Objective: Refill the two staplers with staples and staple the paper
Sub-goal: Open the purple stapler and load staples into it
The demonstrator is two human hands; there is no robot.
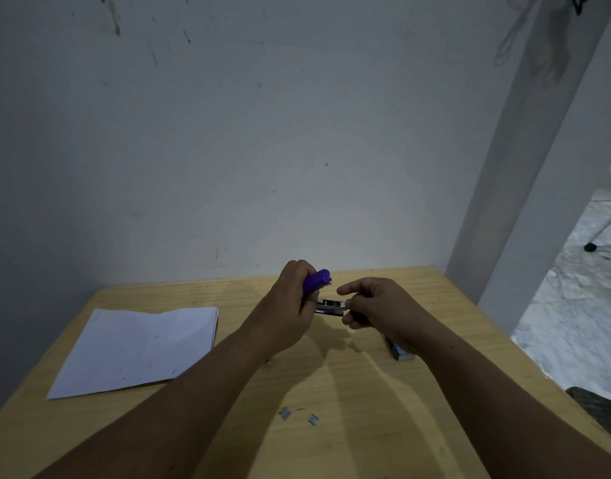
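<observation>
Above the pale grained wooden table (pixel 435 305), the left hand (pixel 290 305) grips a glossy purple plastic stapler (pixel 317 281), its metal tray exposed. The right hand (pixel 376 305) pinches the tray's end. Flat white paper sheets (pixel 138 350) lie left of the stapler.

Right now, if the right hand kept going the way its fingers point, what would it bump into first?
Probably the purple stapler: the right hand points left at its open metal tray, which the left hand holds up. Depth is hard to judge, but they look almost touching.

Purple stapler (pixel 316 281), white paper (pixel 138 350), seemingly blue staple box (pixel 400 352).
</observation>
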